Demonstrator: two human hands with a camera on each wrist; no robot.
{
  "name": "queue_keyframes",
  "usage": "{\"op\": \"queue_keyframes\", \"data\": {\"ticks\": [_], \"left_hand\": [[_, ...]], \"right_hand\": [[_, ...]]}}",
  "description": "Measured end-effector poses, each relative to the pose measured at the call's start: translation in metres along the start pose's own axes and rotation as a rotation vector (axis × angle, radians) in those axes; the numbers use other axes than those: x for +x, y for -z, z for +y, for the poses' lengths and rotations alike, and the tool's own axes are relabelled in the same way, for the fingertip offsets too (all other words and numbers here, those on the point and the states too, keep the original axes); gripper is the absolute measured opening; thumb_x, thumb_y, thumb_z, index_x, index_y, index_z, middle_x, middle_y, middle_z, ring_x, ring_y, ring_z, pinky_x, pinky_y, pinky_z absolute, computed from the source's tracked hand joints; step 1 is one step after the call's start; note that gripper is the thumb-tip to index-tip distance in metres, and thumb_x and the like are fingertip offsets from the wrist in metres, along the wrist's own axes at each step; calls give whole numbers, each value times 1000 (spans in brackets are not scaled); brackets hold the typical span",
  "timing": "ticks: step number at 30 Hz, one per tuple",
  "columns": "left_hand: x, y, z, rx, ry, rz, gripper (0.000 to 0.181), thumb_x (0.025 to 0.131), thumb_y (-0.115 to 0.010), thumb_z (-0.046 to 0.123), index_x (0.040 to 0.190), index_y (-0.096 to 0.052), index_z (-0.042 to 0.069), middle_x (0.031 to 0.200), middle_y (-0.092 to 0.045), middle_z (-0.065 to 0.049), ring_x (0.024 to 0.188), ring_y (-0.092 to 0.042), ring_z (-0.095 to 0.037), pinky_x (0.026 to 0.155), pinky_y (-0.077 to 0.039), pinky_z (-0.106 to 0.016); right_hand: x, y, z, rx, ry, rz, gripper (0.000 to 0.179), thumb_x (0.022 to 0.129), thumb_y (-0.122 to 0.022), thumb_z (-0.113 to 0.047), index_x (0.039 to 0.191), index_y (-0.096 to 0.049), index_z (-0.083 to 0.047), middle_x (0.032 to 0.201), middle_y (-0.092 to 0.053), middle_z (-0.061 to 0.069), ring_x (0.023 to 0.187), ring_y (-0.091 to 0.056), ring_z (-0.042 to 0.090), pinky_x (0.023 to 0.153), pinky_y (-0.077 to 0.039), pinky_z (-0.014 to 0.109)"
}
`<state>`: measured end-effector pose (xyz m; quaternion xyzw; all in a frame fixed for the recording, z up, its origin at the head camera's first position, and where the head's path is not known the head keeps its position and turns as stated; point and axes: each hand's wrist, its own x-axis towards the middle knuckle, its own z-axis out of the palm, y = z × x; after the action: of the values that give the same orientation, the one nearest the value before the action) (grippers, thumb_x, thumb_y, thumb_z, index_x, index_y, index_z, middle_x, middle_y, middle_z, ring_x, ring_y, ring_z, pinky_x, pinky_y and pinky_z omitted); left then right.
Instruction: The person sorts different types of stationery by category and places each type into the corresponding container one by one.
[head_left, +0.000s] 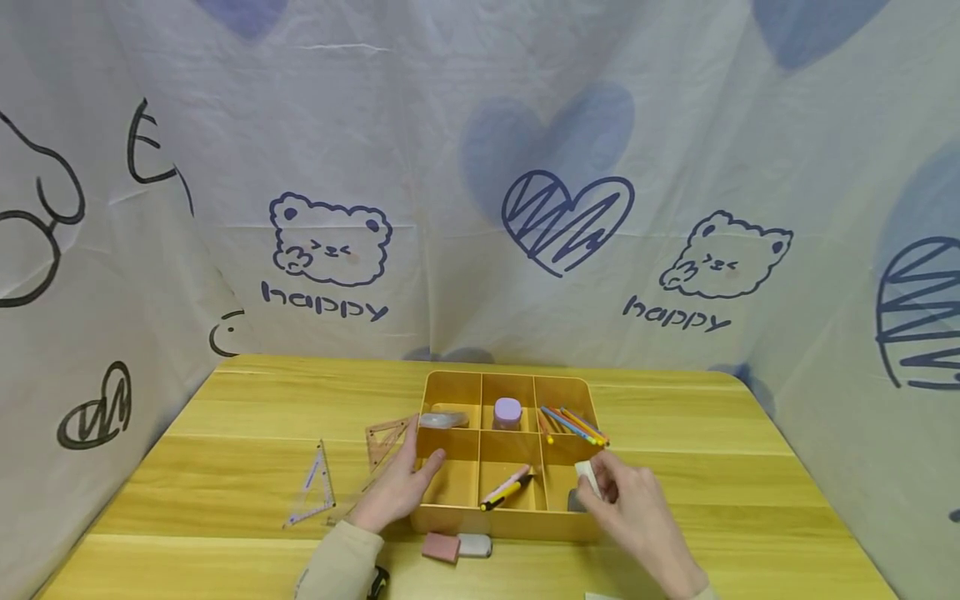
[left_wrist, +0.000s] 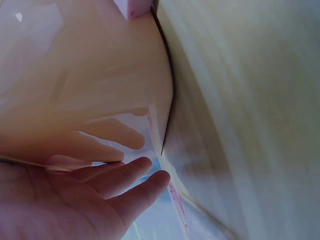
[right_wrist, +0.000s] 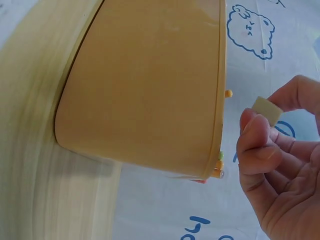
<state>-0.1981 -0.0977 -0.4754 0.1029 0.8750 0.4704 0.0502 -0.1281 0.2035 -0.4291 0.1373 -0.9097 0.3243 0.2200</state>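
My right hand [head_left: 637, 504] pinches a small white eraser [head_left: 587, 477] between thumb and fingers, over the front right compartment of a yellow divided organizer box [head_left: 510, 523]. A dark grey block [head_left: 575, 501] lies in that compartment, partly hidden by the hand. In the right wrist view the eraser [right_wrist: 266, 111] shows above the level of the box rim. My left hand [head_left: 401, 483] is at the box's left side, its thumb reaching over the rim. Extended fingers [left_wrist: 135, 185] lie along the glossy outer wall in the left wrist view.
Inside the box are a purple-lidded container [head_left: 507, 412], several coloured pencils [head_left: 573, 423], two pens [head_left: 507, 490] and a clear-wrapped item [head_left: 442, 420]. A pink eraser [head_left: 441, 547] and a white one [head_left: 475, 546] lie in front. Set squares [head_left: 313, 492] lie left.
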Motion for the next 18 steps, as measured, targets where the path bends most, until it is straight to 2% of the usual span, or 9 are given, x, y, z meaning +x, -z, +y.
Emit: {"op": "queue_keyframes", "data": {"ticks": [7,14,18], "left_hand": [[0,-1,1,-4,-5,4,78,108,-47,28,159,1,-6,160,-17,-37,146,-30,-53,121,-25,-62],[0,0,0,6,-2,4,78,108,-47,29,159,1,-6,160,-19,-38,145,-32,-53,120,-27,-63],[0,-1,0,0,4,3,78,108,-46,29,159,1,-5,160,-18,-37,146,-30,-53,121,-25,-63]], "right_hand": [[1,1,2,-28,-81,-29,12,85,-70,-4,82,-62,-12,56,-48,-15,48,-34,-6,43,-30,16],[1,1,5,-60,-37,11,12,91,-71,-10,82,-63,-12,53,-45,-16,45,-29,-8,39,-27,16],[2,1,5,-60,-39,17,11,94,-70,-14,84,-65,-14,53,-45,-17,45,-29,-7,41,-26,16]]}}
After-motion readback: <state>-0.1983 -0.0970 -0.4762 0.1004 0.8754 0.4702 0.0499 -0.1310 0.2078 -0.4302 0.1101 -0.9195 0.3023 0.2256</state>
